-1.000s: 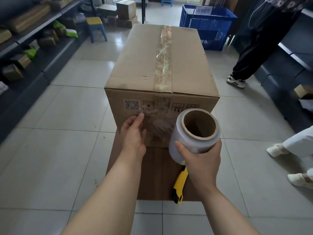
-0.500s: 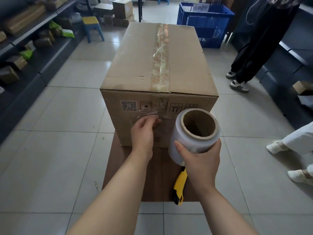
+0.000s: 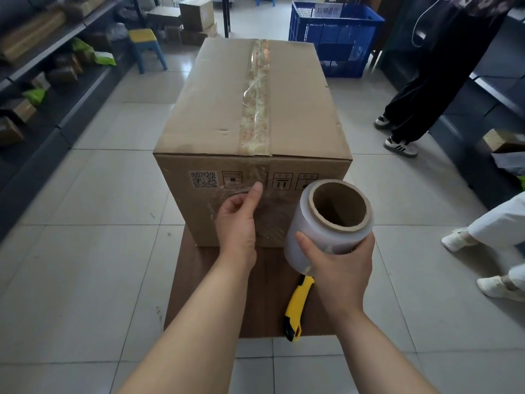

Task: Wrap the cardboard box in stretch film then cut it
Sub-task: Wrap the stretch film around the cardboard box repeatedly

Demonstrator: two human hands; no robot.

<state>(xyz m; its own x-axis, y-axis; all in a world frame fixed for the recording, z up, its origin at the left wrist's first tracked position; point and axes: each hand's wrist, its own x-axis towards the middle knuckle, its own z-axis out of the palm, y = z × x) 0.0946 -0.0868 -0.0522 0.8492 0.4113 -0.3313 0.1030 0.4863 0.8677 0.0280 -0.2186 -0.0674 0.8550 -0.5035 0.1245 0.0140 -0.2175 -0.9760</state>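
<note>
A large taped cardboard box (image 3: 216, 109) stands on a low brown board (image 3: 270, 294) on the tiled floor. My right hand (image 3: 341, 265) grips a roll of clear stretch film (image 3: 326, 226) with a cardboard core, held upright in front of the box's near face. My left hand (image 3: 237, 220) presses the loose end of the film flat against that near face, below the printed QR code, thumb pointing up. A yellow and black utility knife (image 3: 298, 305) lies on the board under the roll.
Dark shelves with parcels (image 3: 42, 81) line the left side. A blue crate (image 3: 335, 38) stands behind the box. A person in black trousers (image 3: 420, 89) stands at the right; another person's white shoes (image 3: 466, 240) are near the right edge.
My left hand has slid rightward and up along the box's near face, smoothing the film end. The roll in my right hand has stayed almost in place.
</note>
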